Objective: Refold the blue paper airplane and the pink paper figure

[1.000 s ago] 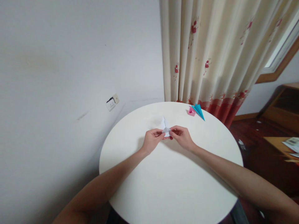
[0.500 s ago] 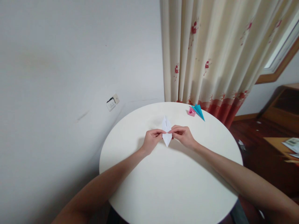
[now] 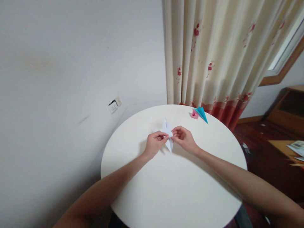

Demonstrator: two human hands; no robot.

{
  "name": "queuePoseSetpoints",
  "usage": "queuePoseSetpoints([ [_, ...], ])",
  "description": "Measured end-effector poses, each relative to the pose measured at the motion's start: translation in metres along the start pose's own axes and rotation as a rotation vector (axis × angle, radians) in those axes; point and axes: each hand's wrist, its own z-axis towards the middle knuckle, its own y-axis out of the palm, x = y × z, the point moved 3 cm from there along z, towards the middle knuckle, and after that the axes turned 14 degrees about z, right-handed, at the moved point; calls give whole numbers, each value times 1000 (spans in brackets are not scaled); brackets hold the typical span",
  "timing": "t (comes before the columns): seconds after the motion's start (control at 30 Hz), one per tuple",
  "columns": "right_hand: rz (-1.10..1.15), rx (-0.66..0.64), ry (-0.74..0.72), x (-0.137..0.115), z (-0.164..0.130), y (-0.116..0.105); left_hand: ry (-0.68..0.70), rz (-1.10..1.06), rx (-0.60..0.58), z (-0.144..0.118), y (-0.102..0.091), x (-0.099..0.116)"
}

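Observation:
A folded white paper (image 3: 167, 126), a narrow diamond with a slit toward its far point, is held above the middle of the round white table. My left hand (image 3: 155, 142) pinches its left side, with thumb and index finger meeting near the middle. On the other side, my right hand (image 3: 184, 138) has its thumb on the right edge and its fingers curled. The right index finger is lifted away from the thumb. Part of the paper's middle is hidden by the fingertips.
A blue paper plane (image 3: 201, 114) and a pink folded paper piece (image 3: 195, 114) lie at the far right of the round white table (image 3: 180, 186). A wall socket (image 3: 112, 107) is on the left. A flowered curtain (image 3: 213, 47) hangs behind the table.
The paper has tilted, its far point moving left and its near point slightly right and closer. My right index finger has lifted off the paper's middle. The left hand has shifted little.

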Motion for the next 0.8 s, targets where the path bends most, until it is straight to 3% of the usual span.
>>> queuePoseSetpoints([
  [0.33, 81, 88, 6, 0, 1, 6, -21, -128, 5, -2, 4, 2],
  [0.8, 18, 83, -61, 0, 1, 3, -9, -194, -76, -1, 2, -2],
])
